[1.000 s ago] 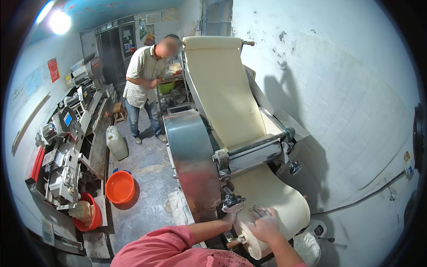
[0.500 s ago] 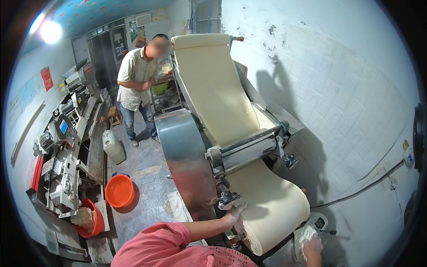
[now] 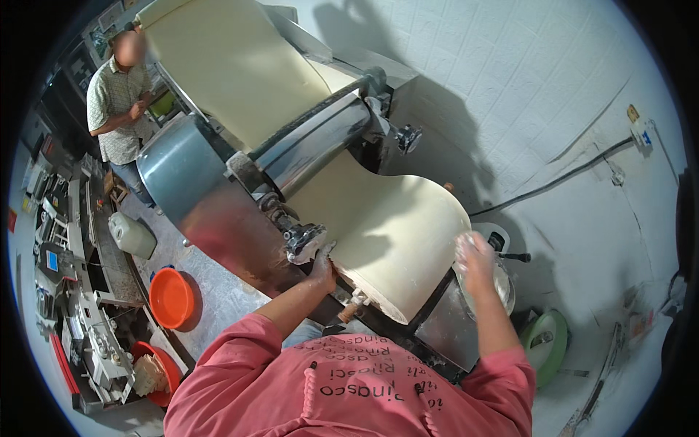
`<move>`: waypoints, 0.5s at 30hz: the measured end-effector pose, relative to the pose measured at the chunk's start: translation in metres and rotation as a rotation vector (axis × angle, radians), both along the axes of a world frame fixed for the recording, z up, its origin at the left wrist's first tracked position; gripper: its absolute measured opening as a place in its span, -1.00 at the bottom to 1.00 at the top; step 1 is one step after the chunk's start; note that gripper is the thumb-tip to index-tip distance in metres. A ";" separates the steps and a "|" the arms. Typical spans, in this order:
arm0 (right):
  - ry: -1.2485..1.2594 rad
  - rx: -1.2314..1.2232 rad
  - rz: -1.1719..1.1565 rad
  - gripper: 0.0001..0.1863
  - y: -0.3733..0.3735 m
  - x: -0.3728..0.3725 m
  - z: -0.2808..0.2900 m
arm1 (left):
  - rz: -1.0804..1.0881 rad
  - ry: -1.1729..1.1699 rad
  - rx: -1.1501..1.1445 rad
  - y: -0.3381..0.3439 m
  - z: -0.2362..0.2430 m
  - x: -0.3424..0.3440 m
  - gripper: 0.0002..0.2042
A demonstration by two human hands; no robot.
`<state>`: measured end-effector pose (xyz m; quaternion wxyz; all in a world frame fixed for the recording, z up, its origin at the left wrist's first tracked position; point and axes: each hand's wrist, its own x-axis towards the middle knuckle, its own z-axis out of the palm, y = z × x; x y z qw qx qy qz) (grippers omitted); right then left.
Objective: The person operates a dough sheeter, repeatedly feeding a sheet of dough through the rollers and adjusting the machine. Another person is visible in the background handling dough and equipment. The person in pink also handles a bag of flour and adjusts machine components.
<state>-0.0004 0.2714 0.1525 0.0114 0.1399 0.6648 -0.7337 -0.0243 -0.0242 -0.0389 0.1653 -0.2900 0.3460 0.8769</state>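
A wide cream dough sheet (image 3: 233, 65) runs down through the steel rollers (image 3: 313, 138) of a machine. Below them it winds onto a thick dough roll (image 3: 400, 233) around a wooden rod (image 3: 349, 313). My left hand (image 3: 324, 275), fingers stretched upward, is at the roll's left edge, close under a floury black hand knob (image 3: 304, 244). At the roll's right side is my right hand (image 3: 476, 261), whitened with what looks like flour. Motion blurs its fingers, so whether it holds any is unclear. Just beside it a bowl (image 3: 504, 282) with white powder is partly covered by my forearm.
A large rounded metal guard (image 3: 196, 197) flanks the rollers. Another person (image 3: 120, 109) stands at the far left. Orange basins (image 3: 171, 298), a whitish jerrycan (image 3: 132, 234) and machines (image 3: 69, 247) line the left side. A green round object (image 3: 546, 346) leans near the right wall.
My view has swung right and lower. My right hand has lifted out of the white powder toward the roll's right side. My left hand remains near the knob.
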 end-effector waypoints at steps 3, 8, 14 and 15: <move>0.411 0.591 -0.017 -0.77 -0.052 -0.014 -0.017 | -0.016 -0.048 -0.066 0.005 0.009 -0.002 -0.69; 0.671 1.405 0.497 -0.38 -0.097 -0.027 -0.009 | 0.055 -0.024 -0.134 0.009 0.034 0.000 -0.70; 0.477 1.687 0.618 -0.26 -0.078 -0.137 -0.023 | -0.120 0.135 -0.319 0.014 0.004 0.017 -0.65; 0.380 1.770 0.852 -0.26 -0.120 -0.139 0.001 | -0.149 0.438 -0.727 -0.003 -0.104 0.019 -0.66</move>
